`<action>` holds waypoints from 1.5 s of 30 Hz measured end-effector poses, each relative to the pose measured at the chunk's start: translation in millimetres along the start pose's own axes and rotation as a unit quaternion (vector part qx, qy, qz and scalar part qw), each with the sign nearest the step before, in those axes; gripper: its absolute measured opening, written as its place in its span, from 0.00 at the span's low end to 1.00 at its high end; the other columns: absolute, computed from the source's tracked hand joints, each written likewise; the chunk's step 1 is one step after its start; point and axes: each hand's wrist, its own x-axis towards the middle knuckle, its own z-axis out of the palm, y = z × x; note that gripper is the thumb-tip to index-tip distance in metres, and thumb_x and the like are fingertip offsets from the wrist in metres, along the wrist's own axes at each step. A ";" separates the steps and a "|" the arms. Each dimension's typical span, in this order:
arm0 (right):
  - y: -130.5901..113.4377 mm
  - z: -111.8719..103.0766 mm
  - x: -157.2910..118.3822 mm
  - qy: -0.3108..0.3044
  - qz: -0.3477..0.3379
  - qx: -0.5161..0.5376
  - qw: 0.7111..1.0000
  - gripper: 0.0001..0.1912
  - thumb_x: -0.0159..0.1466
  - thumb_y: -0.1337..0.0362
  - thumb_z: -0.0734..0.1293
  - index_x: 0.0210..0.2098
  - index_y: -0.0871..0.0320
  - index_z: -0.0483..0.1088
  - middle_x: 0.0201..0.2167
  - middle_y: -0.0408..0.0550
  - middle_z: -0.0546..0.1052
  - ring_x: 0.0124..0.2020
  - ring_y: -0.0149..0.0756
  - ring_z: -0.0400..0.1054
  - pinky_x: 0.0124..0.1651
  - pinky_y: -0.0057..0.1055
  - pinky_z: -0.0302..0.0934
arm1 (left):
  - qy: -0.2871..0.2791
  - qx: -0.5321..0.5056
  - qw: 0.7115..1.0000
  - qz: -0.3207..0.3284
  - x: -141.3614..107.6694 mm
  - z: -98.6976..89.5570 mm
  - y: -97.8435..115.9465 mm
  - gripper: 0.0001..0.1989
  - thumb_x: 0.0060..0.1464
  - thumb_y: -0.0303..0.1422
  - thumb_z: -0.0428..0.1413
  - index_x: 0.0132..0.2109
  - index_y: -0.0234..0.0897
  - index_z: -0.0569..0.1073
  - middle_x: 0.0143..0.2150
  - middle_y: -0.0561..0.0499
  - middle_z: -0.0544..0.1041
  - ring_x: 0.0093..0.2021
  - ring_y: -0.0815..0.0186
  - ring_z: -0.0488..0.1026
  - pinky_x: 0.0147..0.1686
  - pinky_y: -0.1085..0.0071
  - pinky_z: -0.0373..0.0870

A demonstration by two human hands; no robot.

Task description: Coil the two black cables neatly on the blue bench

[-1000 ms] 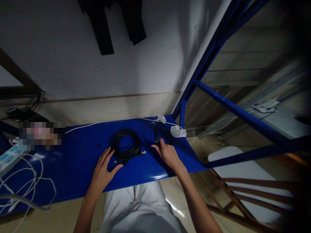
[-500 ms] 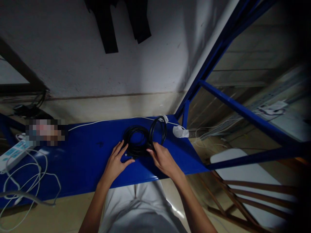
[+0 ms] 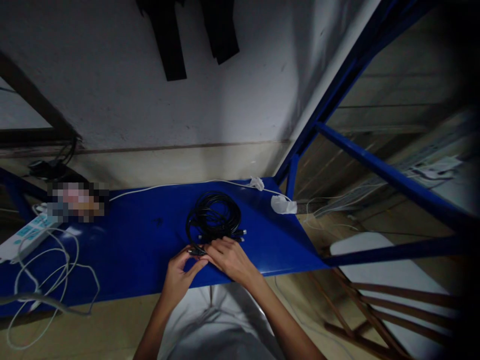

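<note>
Grasped between left hand and right hand fingers, the looped black cable now overlaps the black cable coil near the blue surface's front edge.

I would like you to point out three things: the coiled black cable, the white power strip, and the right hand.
Coiled black cable (image 3: 219, 228), head view, on its lower loops.
White power strip (image 3: 21, 238), head view, on its upper face.
Right hand (image 3: 229, 257), head view, on its back.

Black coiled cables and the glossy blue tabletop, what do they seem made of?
Black coiled cables: probably rubbery plastic, judging by smooth, slightly shiny loops; silvery plug tips look metallic. Glossy blue tabletop: perhaps painted metal, given its bright reflections; plastic is possible.
</note>
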 end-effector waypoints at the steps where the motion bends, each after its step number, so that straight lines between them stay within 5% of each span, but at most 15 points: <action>1: 0.2 1.3 -0.9 -0.003 -0.004 -0.003 1.000 0.13 0.80 0.56 0.62 0.50 0.57 0.73 0.36 0.47 0.79 0.35 0.37 0.72 0.41 0.35 0.61 | 0.002 -0.016 1.000 -0.012 -2.2 -0.4 -2.1 0.12 0.65 0.40 0.64 0.47 0.36 0.84 0.50 0.42 0.84 0.52 0.55 0.81 0.57 0.63 0.77; 6: 2.7 3.6 -7.4 -0.014 -0.014 0.014 1.000 0.19 0.78 0.50 0.64 0.58 0.57 0.72 0.38 0.47 0.80 0.38 0.38 0.74 0.44 0.36 0.62 | 0.031 -0.043 0.995 -0.083 -4.4 -6.6 -8.9 0.18 0.68 0.46 0.60 0.51 0.36 0.83 0.48 0.42 0.85 0.47 0.57 0.82 0.50 0.65 0.78; 16: 9.3 -3.9 -15.2 -0.005 -0.005 0.021 1.000 0.20 0.79 0.63 0.64 0.67 0.59 0.69 0.40 0.51 0.79 0.43 0.42 0.70 0.57 0.44 0.65 | 0.055 -0.115 0.982 -0.139 1.0 -12.0 -16.4 0.26 0.68 0.56 0.55 0.48 0.35 0.76 0.37 0.43 0.84 0.36 0.61 0.80 0.42 0.66 0.76; 20: 7.2 -9.4 -19.0 -0.013 0.004 0.050 0.999 0.26 0.77 0.71 0.63 0.73 0.57 0.64 0.43 0.51 0.79 0.46 0.42 0.69 0.61 0.46 0.65 | 0.065 -0.047 0.990 -0.119 2.1 -15.5 -18.5 0.23 0.68 0.53 0.57 0.54 0.38 0.75 0.35 0.49 0.81 0.35 0.63 0.78 0.39 0.68 0.74; 24: 4.6 -7.4 -24.8 -0.020 0.025 0.064 0.997 0.31 0.72 0.77 0.63 0.73 0.56 0.65 0.45 0.53 0.77 0.48 0.44 0.68 0.63 0.48 0.65 | 0.097 0.116 0.987 -0.047 9.3 -34.2 -24.3 0.21 0.67 0.48 0.60 0.60 0.42 0.75 0.45 0.46 0.82 0.44 0.58 0.80 0.45 0.64 0.75; 28: 4.8 0.3 -31.1 -0.004 0.039 0.065 0.997 0.31 0.69 0.78 0.63 0.70 0.56 0.68 0.47 0.55 0.76 0.50 0.46 0.67 0.64 0.52 0.63 | 0.176 0.304 0.934 0.066 31.4 -69.5 -33.9 0.17 0.69 0.46 0.58 0.57 0.43 0.77 0.51 0.43 0.81 0.50 0.54 0.78 0.54 0.55 0.73; 32: 8.4 5.7 -33.1 0.021 0.045 0.057 0.997 0.37 0.65 0.80 0.62 0.71 0.56 0.66 0.48 0.55 0.76 0.51 0.46 0.67 0.64 0.55 0.62 | 0.208 0.414 0.880 0.110 60.9 -106.3 -50.3 0.22 0.71 0.45 0.54 0.65 0.42 0.75 0.61 0.39 0.75 0.64 0.48 0.72 0.67 0.45 0.64; 38: 19.2 15.3 -32.9 0.059 0.052 0.043 0.996 0.42 0.63 0.82 0.62 0.74 0.53 0.63 0.49 0.54 0.75 0.51 0.46 0.68 0.67 0.58 0.60 | 0.158 0.421 0.889 0.090 82.8 -135.5 -73.0 0.18 0.71 0.42 0.52 0.57 0.41 0.82 0.56 0.41 0.78 0.58 0.50 0.76 0.63 0.47 0.69; 45: 21.3 19.3 -32.3 0.051 0.078 0.044 0.995 0.36 0.68 0.79 0.63 0.73 0.51 0.65 0.49 0.55 0.76 0.51 0.47 0.67 0.64 0.58 0.62 | 0.212 0.319 0.921 0.072 63.0 -126.5 -61.3 0.17 0.70 0.44 0.55 0.51 0.41 0.84 0.50 0.44 0.83 0.49 0.56 0.80 0.49 0.60 0.77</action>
